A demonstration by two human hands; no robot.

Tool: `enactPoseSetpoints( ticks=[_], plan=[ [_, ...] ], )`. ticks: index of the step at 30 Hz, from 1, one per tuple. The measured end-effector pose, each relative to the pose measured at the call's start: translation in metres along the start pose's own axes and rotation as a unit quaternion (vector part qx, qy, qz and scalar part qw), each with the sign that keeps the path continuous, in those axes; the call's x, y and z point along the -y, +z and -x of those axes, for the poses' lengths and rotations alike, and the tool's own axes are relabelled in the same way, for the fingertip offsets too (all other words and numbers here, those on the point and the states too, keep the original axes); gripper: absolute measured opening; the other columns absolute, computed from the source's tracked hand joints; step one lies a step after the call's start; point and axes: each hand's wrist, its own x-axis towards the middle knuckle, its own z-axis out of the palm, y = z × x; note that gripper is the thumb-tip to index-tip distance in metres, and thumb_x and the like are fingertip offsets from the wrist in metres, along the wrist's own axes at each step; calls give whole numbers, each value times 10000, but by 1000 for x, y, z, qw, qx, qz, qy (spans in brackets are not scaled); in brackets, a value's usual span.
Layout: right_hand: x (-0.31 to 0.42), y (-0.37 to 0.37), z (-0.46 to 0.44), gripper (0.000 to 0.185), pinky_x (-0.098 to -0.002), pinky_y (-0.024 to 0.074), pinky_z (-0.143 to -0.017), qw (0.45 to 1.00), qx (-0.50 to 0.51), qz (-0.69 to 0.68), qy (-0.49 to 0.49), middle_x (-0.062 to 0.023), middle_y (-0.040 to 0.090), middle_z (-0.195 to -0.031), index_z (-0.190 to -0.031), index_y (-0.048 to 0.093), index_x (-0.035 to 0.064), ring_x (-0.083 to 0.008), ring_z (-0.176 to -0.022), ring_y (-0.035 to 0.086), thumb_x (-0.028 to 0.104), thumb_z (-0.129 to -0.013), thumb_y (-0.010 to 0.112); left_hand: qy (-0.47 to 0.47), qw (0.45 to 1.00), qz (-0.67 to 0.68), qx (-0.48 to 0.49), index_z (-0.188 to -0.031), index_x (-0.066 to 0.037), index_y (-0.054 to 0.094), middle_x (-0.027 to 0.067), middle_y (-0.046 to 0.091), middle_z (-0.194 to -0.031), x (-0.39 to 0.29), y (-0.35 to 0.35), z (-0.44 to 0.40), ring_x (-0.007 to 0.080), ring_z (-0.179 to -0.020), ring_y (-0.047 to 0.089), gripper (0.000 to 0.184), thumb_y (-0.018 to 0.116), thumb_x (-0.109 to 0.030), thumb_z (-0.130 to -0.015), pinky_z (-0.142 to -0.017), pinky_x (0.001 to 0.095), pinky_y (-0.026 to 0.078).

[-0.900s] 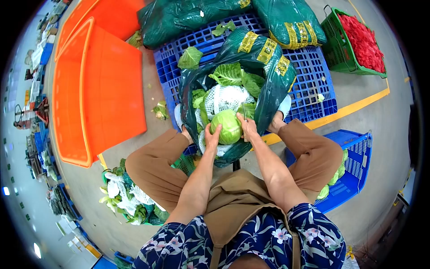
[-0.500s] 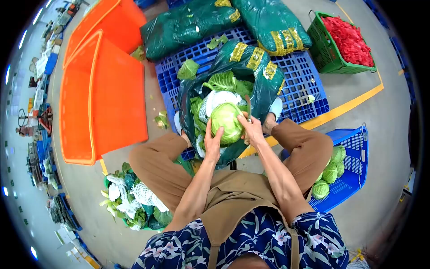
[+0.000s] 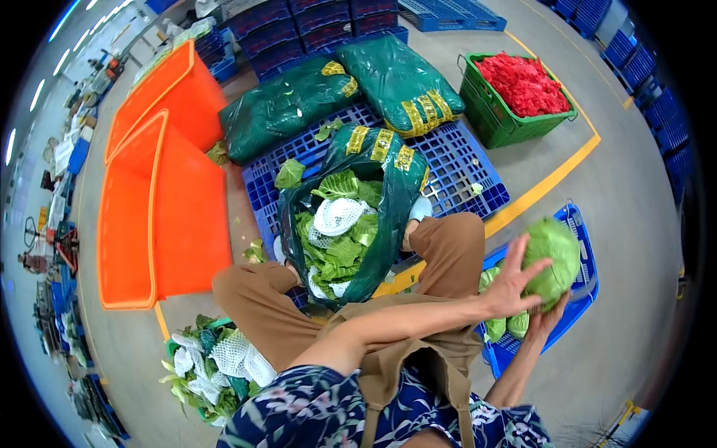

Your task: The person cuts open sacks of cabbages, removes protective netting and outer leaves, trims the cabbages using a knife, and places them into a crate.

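A green cabbage [image 3: 553,261], slightly blurred, is held over the blue basket [image 3: 590,280] to my right. My left hand [image 3: 514,282] reaches across my body, its spread fingers against the near side of the cabbage. My right hand [image 3: 550,317] supports it from below, with most of its fingers hidden behind it. Several trimmed cabbages [image 3: 517,325] lie in the basket, partly covered by my arm. Between my feet stands an open green plastic bag [image 3: 396,216] holding loose outer leaves [image 3: 340,257] and white foam net sleeves [image 3: 340,216].
Two full green bags [image 3: 291,108] lie on a blue pallet [image 3: 463,175] ahead. Orange bins [image 3: 190,231] stand at left, and a heap of leaves and white netting [image 3: 231,355] sits by my left knee. A green crate [image 3: 489,123] of red material is at far right.
Both hands have carried the cabbage from above the green bag rightward to the blue basket. The curved knife seen in my right hand is now out of sight. The view has shifted.
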Motion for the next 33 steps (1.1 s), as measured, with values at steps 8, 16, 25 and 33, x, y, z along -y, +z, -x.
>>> enactPoseSetpoints(
  ticks=[8, 16, 25, 33],
  plan=[
    [-43, -239, 23, 447, -347, 530, -698, 953, -257, 123, 103, -79, 569, -1192, -1297, 465, 105, -222, -960, 598, 378, -945, 495, -88, 916, 156, 359, -1287, -23, 486, 277, 502, -1217, 42, 95, 19, 340, -1096, 529, 755, 717, -399, -675, -951, 395, 412],
    [-51, -115, -58, 136, -256, 364, -349, 883, -279, 368, -81, -59, 535, -665, -938, 512, 25, -154, -435, 498, 53, -834, 595, -261, 866, 421, -65, -1158, -17, 544, 103, 646, -962, 101, -156, -13, 175, -776, 654, 304, 614, -118, -880, -656, 300, 551],
    [-226, 271, -150, 111, -226, 459, -526, 929, 151, 334, 47, -33, 596, -723, -834, 569, 84, -97, -634, 576, 114, -816, 675, -320, 553, 605, -476, -1233, 2, 448, 181, 554, -1115, 428, -314, 66, 299, -1020, 570, 382, 546, -195, -920, -892, 430, 502],
    [-553, 237, -175, 146, -318, 503, -599, 881, 173, 347, 272, -88, 616, -771, -788, 573, 25, -186, -651, 582, -73, -702, 507, -402, 445, 609, -520, -1153, 7, 487, 199, 530, -1195, 556, -347, 35, 325, -1124, 507, 296, 415, -111, -892, -959, 523, 433]
  ],
)
